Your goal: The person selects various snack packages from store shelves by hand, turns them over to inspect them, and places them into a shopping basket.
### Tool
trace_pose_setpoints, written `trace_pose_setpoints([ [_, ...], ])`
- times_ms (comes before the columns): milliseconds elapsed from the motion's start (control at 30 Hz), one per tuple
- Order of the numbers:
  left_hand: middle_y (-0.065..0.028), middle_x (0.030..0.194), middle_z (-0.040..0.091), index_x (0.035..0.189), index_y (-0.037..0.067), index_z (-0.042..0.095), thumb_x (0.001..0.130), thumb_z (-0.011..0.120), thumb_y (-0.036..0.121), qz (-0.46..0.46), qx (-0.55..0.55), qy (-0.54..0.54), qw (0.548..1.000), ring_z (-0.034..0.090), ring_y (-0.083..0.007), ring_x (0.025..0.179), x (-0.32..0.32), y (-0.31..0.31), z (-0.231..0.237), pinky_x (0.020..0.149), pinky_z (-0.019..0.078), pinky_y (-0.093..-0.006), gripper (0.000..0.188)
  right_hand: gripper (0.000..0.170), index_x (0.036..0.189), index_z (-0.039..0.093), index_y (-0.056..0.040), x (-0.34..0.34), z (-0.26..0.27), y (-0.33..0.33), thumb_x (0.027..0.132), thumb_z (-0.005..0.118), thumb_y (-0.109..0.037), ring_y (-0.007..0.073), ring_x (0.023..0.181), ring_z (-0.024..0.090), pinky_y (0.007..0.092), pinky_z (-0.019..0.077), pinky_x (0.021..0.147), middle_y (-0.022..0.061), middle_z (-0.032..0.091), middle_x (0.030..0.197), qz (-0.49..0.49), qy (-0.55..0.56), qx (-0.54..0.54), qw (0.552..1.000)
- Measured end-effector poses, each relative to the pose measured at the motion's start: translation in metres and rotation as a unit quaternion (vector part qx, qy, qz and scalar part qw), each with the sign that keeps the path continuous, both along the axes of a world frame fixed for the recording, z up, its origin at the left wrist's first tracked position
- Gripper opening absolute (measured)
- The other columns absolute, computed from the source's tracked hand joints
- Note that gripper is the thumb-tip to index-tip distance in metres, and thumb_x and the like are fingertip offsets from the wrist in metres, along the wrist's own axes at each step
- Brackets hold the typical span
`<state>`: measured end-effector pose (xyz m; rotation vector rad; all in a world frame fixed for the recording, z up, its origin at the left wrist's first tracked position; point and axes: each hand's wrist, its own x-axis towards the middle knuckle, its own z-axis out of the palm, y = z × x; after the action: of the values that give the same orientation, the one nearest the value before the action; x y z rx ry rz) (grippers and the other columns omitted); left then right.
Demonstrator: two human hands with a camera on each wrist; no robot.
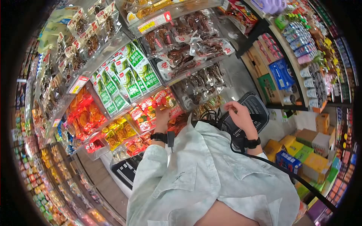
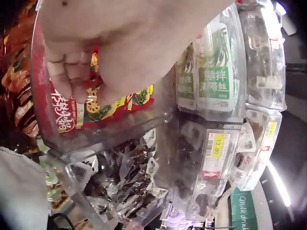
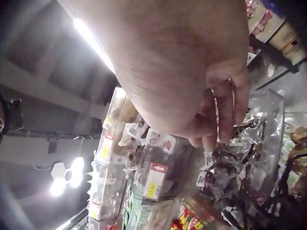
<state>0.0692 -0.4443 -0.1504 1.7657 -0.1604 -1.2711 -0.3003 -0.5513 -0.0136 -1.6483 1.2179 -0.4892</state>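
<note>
In the head view my left hand (image 1: 162,119) reaches into a clear bin of red snack packets (image 1: 141,119). Its bent fingers and thumb pinch a red snack packet (image 2: 115,108), whose printed face shows below the fingertips in the left wrist view. My right hand (image 1: 240,116) is over a dark grey shopping basket (image 1: 260,107), fingers loosely bent and holding nothing. From the right wrist, that hand (image 3: 192,86) appears in front of bins of dark, vacuum-packed snacks (image 3: 240,163).
Green-and-white seaweed packets (image 1: 132,71) fill the bin behind the red ones. Yellow packets (image 1: 117,133) lie to the left. Price tags (image 1: 152,24) hang on bin edges. Cardboard boxes (image 1: 311,160) are stacked at right. Another black basket (image 1: 128,169) stands lower left; a black cable (image 1: 279,165) crosses my right side.
</note>
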Motion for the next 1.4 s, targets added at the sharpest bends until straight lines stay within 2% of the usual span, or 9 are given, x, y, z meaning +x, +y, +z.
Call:
trace_pose_setpoints([
  [233, -0.0068, 0.092, 0.07, 0.127, 0.004, 0.058, 0.098, 0.078, 0.018, -0.038, 0.008, -0.167, 0.985, 0.07, -0.0145, 0.076, -0.016, 0.021, -0.011, 0.065, 0.0567, -0.0288, 0.038, 0.023, 0.119, 0.07, 0.0013, 0.028, -0.001, -0.059, 0.098, 0.059, 0.003, 0.0216, 0.101, 0.076, 0.0332, 0.0572, 0.089, 0.0121, 0.077, 0.105, 0.105, -0.041, -0.007, 0.994],
  [367, -0.0106, 0.097, 0.073, 0.119, 0.0, 0.064, 0.096, 0.08, 0.023, -0.04, -0.005, -0.24, 0.97, 0.072, -0.0176, 0.08, -0.024, 0.026, -0.024, 0.069, 0.0568, -0.0314, 0.036, 0.023, 0.119, 0.07, -0.0008, 0.044, -0.005, -0.056, 0.098, 0.059, 0.001, 0.0241, 0.099, 0.077, 0.035, 0.0588, 0.088, 0.0137, 0.078, 0.103, 0.15, -0.037, -0.009, 0.988],
  [467, -0.0114, 0.098, 0.074, 0.121, -0.002, 0.065, 0.095, 0.08, 0.027, -0.13, -0.005, -0.315, 0.94, 0.071, -0.0193, 0.084, -0.024, 0.02, -0.021, 0.073, 0.0569, -0.0343, 0.041, 0.024, 0.12, 0.069, -0.0003, 0.049, -0.001, -0.043, 0.099, 0.058, 0.0, 0.0244, 0.1, 0.076, 0.0349, 0.0586, 0.09, 0.0135, 0.078, 0.105, 0.149, -0.038, 0.007, 0.988],
  [667, -0.0089, 0.099, 0.072, 0.119, -0.001, 0.066, 0.101, 0.07, 0.022, -0.165, -0.073, -0.27, 0.946, 0.067, -0.0161, 0.089, -0.003, 0.021, -0.025, 0.076, 0.0554, -0.0333, 0.029, 0.024, 0.121, 0.069, 0.0003, 0.054, 0.015, -0.001, 0.099, 0.061, -0.001, 0.0247, 0.102, 0.076, 0.0343, 0.0578, 0.092, 0.0137, 0.078, 0.109, 0.098, -0.002, -0.013, 0.995],
  [767, -0.0043, 0.096, 0.068, 0.112, 0.0, 0.065, 0.103, 0.066, 0.016, -0.077, -0.135, -0.153, 0.976, 0.063, -0.0121, 0.086, 0.0, 0.032, 0.001, 0.073, 0.0526, -0.03, 0.018, 0.024, 0.122, 0.07, 0.0001, 0.056, 0.017, 0.027, 0.099, 0.064, -0.002, 0.0239, 0.103, 0.076, 0.0343, 0.0579, 0.093, 0.0136, 0.078, 0.111, 0.061, 0.009, -0.021, 0.998],
  [867, -0.0005, 0.094, 0.063, 0.107, 0.002, 0.062, 0.104, 0.064, 0.013, -0.122, -0.159, -0.117, 0.973, 0.059, -0.0087, 0.084, 0.005, 0.056, 0.048, 0.073, 0.0505, -0.027, 0.012, 0.023, 0.121, 0.07, 0.0003, 0.066, 0.019, 0.062, 0.099, 0.067, -0.004, 0.0229, 0.104, 0.076, 0.0344, 0.0579, 0.094, 0.0126, 0.078, 0.111, 0.035, 0.016, -0.015, 0.999],
  [967, 0.0007, 0.093, 0.061, 0.107, 0.003, 0.06, 0.105, 0.064, 0.014, -0.191, -0.19, -0.016, 0.963, 0.057, -0.0074, 0.086, 0.0, 0.079, 0.108, 0.077, 0.0493, -0.0251, 0.012, 0.044, 0.138, 0.06, -0.0013, 0.089, 0.041, 0.102, 0.097, 0.074, -0.008, 0.0216, 0.105, 0.075, 0.035, 0.0575, 0.097, 0.0134, 0.077, 0.116, 0.06, -0.011, 0.036, 0.997],
  [1100, 0.0016, 0.092, 0.059, 0.109, 0.004, 0.059, 0.105, 0.066, 0.01, -0.281, -0.298, 0.12, 0.904, 0.057, -0.0061, 0.09, -0.021, 0.098, 0.114, 0.081, 0.0483, -0.0247, 0.01, 0.077, 0.156, 0.043, -0.0036, 0.11, 0.063, 0.143, 0.092, 0.083, -0.018, 0.0246, 0.116, 0.071, 0.0393, 0.0552, 0.103, 0.0163, 0.071, 0.129, 0.098, 0.016, 0.082, 0.992],
  [1400, -0.0059, 0.101, 0.066, 0.11, 0.004, 0.061, 0.101, 0.074, 0.017, -0.36, -0.35, 0.047, 0.863, 0.068, -0.0168, 0.099, -0.031, 0.137, 0.156, 0.092, 0.0552, -0.0346, 0.02, 0.09, 0.158, 0.038, 0.0001, 0.121, 0.073, 0.191, 0.088, 0.087, -0.028, 0.0339, 0.122, 0.07, 0.0429, 0.0539, 0.105, 0.0223, 0.068, 0.136, 0.17, 0.045, 0.042, 0.984],
])
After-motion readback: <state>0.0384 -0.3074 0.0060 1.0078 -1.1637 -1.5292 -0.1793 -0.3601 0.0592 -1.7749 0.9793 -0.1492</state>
